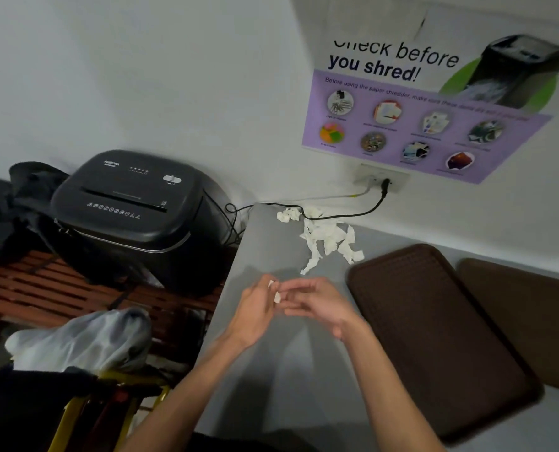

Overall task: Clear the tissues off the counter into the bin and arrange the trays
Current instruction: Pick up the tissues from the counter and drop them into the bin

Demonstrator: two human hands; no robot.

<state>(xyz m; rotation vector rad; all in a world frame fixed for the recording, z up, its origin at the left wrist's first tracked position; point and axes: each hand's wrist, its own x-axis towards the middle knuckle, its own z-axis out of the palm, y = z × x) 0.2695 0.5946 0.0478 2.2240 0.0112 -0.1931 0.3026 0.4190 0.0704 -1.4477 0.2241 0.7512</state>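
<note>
Torn white tissues (324,236) lie in a loose heap at the far end of the grey counter (271,243), some under a black cable. My left hand (255,308) and my right hand (317,301) meet above the counter, just in front of the heap. A small scrap of tissue (276,296) sits between their fingertips; the left fingers curl round it and the right fingers touch it. A dark brown tray (434,334) lies to the right of my hands. A second brown tray (532,318) lies beyond it against the wall.
A black paper shredder (131,210) stands left of the counter on a slatted wooden rack (27,288). A bin with a pale plastic liner (85,340) sits lower left. A black power cable (346,213) runs from the wall socket (382,181) across the tissues.
</note>
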